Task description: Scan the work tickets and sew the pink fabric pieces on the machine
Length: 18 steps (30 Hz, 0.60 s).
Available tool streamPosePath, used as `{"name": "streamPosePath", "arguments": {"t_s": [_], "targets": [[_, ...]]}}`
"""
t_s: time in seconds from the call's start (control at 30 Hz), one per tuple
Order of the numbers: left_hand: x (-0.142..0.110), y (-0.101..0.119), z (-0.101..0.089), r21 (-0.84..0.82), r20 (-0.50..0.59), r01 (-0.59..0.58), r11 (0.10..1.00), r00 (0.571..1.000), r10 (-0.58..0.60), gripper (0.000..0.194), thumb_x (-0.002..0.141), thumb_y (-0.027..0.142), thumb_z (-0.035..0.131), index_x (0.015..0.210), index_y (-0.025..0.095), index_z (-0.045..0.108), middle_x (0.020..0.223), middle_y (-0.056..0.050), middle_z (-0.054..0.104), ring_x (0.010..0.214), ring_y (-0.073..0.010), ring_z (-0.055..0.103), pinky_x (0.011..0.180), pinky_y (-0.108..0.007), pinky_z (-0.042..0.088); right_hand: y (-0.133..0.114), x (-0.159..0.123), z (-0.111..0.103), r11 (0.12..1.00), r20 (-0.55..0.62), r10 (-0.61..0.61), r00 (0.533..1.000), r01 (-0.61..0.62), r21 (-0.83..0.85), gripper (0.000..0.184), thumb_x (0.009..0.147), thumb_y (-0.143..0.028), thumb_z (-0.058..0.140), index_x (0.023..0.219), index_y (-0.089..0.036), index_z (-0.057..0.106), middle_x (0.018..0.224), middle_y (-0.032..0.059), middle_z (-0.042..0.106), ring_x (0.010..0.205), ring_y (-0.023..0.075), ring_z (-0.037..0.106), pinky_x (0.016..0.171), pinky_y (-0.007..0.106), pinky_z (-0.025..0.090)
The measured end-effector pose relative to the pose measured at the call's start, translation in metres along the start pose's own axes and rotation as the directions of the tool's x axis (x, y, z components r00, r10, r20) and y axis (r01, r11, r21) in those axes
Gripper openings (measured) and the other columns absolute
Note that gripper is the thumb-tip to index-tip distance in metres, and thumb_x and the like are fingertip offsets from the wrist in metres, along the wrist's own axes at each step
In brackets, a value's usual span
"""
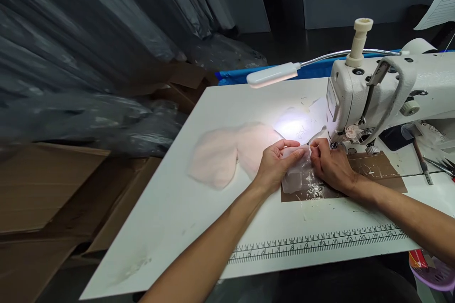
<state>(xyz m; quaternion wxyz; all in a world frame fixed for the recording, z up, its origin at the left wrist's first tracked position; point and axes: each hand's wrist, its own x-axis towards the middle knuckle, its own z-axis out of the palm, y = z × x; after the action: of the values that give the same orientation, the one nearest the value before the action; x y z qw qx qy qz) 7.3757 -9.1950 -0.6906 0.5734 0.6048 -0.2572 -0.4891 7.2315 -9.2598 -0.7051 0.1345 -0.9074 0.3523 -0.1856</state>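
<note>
My left hand [275,163] and my right hand [330,165] rest on a small pale pink fabric piece [297,176] on the white sewing table [213,208]. Both hands pinch its upper edge, fingers curled, just in front of the needle of the white sewing machine [387,90]. The fabric piece lies partly on a brown taped patch [380,168] around the needle plate. A larger fluffy pink piece [227,151] lies to the left of my left hand.
A gooseneck lamp [272,75] lights the spot by the needle. A printed ruler [320,241] runs along the table's front edge. Scissors and tools [432,165] lie at the right. Cardboard boxes [46,189] and plastic-wrapped rolls [88,42] stand to the left.
</note>
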Motion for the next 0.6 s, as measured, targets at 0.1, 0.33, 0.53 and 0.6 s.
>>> {"name": "streamPosePath", "arguments": {"t_s": [0.1, 0.33, 0.53, 0.6], "targets": [[0.000, 0.003, 0.000, -0.050, -0.004, 0.025, 0.998, 1.000, -0.026, 0.058, 0.041, 0.039, 0.093, 0.084, 0.013, 0.064, 0.064, -0.002, 0.069, 0.055, -0.0124, 0.062, 0.052, -0.023, 0.049, -0.007, -0.009, -0.003, 0.997, -0.060, -0.065, 0.996, 0.067, 0.033, 0.030, 0.100, -0.029, 0.021, 0.105, -0.015, 0.048, 0.062, 0.0010, 0.058, 0.044, 0.0123, 0.041, 0.050, 0.027, 0.021], [0.000, 0.007, 0.001, -0.115, -0.021, 0.074, 0.991, 0.997, -0.077, 0.064, 0.038, 0.032, 0.096, 0.090, 0.012, 0.065, 0.077, -0.006, 0.074, 0.065, -0.0157, 0.068, 0.061, -0.025, 0.055, -0.045, -0.062, -0.033, 0.643, -0.060, -0.750, 0.659, 0.747, 0.171, 0.032, 0.101, -0.015, 0.022, 0.089, -0.015, 0.052, 0.052, -0.0042, 0.051, 0.038, 0.0105, 0.034, 0.041, 0.029, 0.016], [0.026, 0.013, 0.009, 0.072, -0.062, -0.005, 0.997, 0.998, 0.009, 0.037, 0.057, 0.016, 0.088, 0.085, 0.012, 0.065, 0.066, -0.002, 0.068, 0.057, -0.0129, 0.064, 0.054, -0.024, 0.051, 0.013, -0.063, -0.056, 0.834, 0.063, -0.175, 0.983, 0.114, 0.539, 0.050, 0.101, -0.045, 0.029, 0.060, -0.021, 0.044, 0.046, -0.0037, 0.045, 0.037, 0.0082, 0.038, 0.039, 0.023, 0.027], [0.043, 0.019, 0.013, 0.144, -0.030, -0.066, 0.987, 0.997, 0.071, 0.029, 0.059, 0.009, 0.085, 0.078, 0.012, 0.063, 0.062, 0.000, 0.064, 0.053, -0.0111, 0.060, 0.051, -0.023, 0.048, 0.042, -0.052, -0.060, 0.729, 0.115, 0.243, 0.963, -0.260, 0.633, 0.046, 0.094, -0.052, 0.043, 0.061, -0.021, 0.047, 0.048, -0.0029, 0.049, 0.038, 0.0087, 0.043, 0.038, 0.022, 0.032]]}}
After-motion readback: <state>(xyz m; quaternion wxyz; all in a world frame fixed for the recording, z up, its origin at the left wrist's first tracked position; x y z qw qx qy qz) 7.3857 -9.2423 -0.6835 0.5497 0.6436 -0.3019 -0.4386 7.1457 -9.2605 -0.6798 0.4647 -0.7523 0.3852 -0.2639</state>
